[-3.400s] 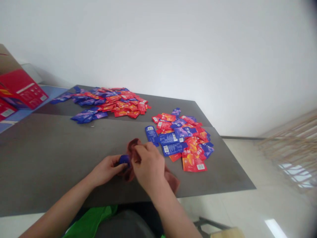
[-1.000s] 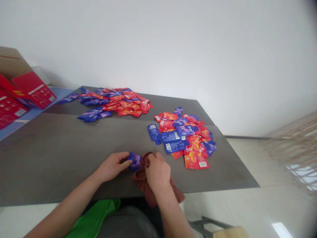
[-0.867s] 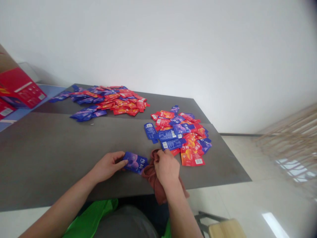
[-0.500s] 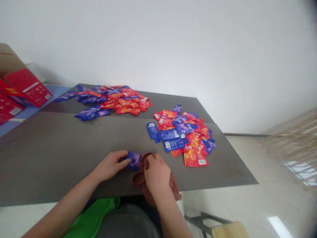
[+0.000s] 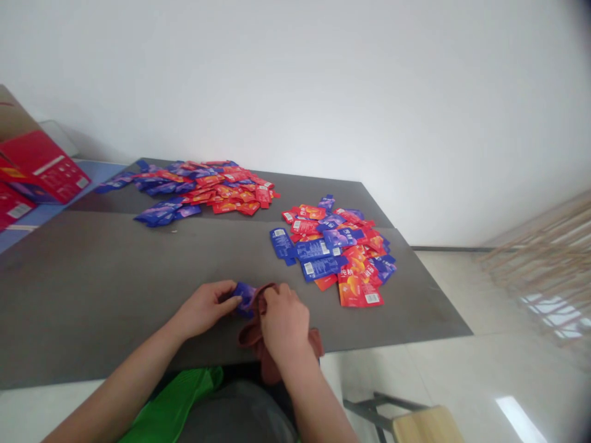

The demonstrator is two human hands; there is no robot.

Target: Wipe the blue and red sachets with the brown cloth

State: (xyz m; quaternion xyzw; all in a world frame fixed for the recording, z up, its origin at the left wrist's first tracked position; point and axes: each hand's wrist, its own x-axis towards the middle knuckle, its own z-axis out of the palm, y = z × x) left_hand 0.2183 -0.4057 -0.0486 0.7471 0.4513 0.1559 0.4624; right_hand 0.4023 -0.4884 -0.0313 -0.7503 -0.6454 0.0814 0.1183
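Observation:
Near the table's front edge, my left hand (image 5: 209, 307) pinches the left end of a blue-purple packet (image 5: 244, 296) between thumb and fingers. My right hand (image 5: 285, 320) is closed on a bunched brown cloth (image 5: 249, 333), which covers the packet's right end. Folds of the cloth hang down by the table edge below my right wrist. Beyond my right hand lies a loose pile of flat red and blue packets (image 5: 318, 269), some with white barcode labels facing up.
A larger heap of red and blue packets (image 5: 226, 191) lies at the back left of the grey table (image 5: 92, 289). Open red cartons (image 5: 46, 166) stand at the far left on a blue surface. A wooden-topped stool (image 5: 427, 424) is below the table at the right.
My right hand and the cloth have moved slightly left over the packet, covering more of it. My left hand keeps its pinch. The whole view has shifted a little.

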